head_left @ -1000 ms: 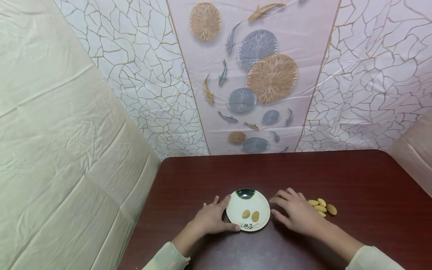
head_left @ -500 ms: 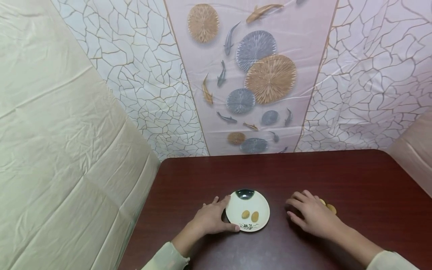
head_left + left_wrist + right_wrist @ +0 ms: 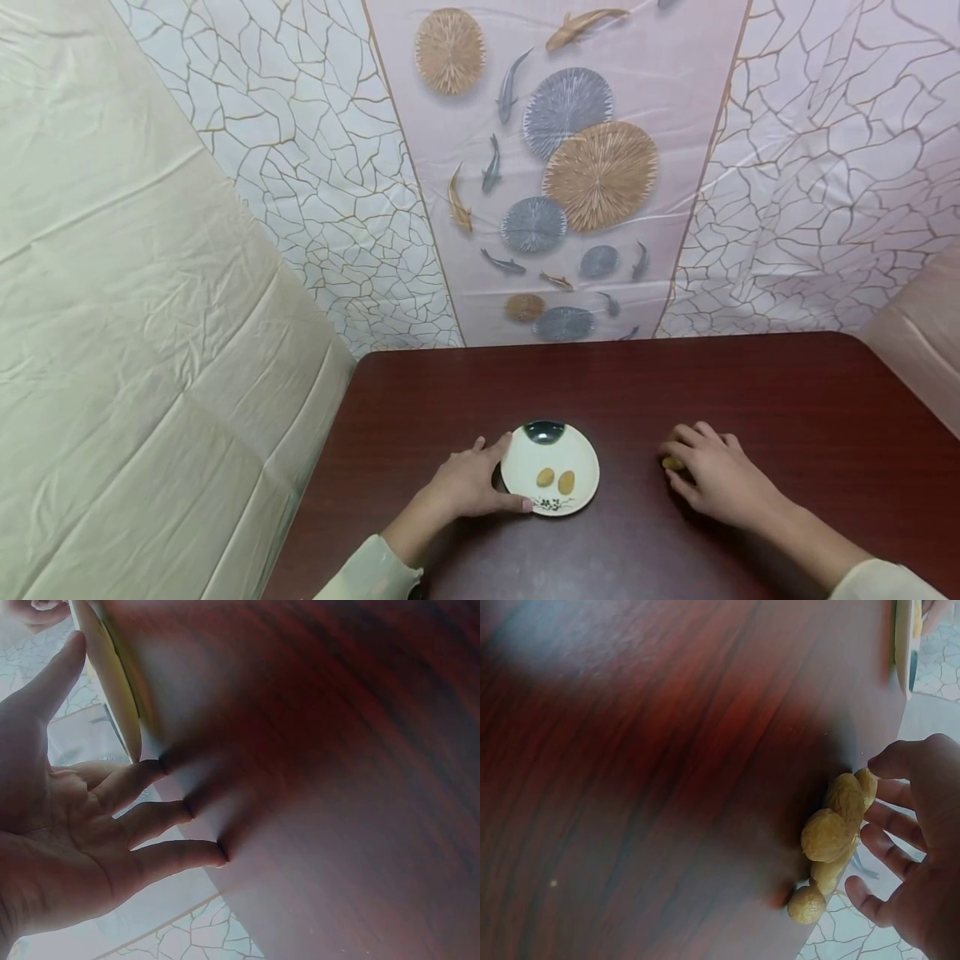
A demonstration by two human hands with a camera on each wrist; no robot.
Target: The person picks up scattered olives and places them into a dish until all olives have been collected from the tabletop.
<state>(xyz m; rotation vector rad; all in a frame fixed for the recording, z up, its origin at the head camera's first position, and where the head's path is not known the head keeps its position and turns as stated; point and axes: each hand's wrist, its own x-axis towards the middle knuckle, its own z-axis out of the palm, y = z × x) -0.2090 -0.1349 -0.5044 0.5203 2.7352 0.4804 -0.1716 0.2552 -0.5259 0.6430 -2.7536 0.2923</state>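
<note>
A round cream plate (image 3: pixel 525 458) with a dark green patch and a small flower print lies on the table. On it rest two wrinkled yellow-brown oval nuts (image 3: pixel 566 482). My left hand (image 3: pixel 467 485) touches the plate's left rim with thumb and index finger. Its other fingers (image 3: pixel 161 859) are spread, fairly straight, with tips at the table. To the right, my right hand (image 3: pixel 723 477) pinches another yellow-brown oval nut (image 3: pixel 671 462) between thumb and fingertips. Several similar nuts (image 3: pixel 825 834) lie beside it in the right wrist view, hidden under the hand in the head view.
The dark red-brown wooden table (image 3: pixel 480 387) ends at a patterned cloth backdrop (image 3: pixel 600 275) behind. Pale padded cloth (image 3: pixel 150 333) hangs along the left side. Another cloth panel (image 3: pixel 922 325) stands at the right edge.
My right hand has moved right, away from the plate, to the nuts, and now pinches one. The left hand and the two nuts on the plate have stayed in place.
</note>
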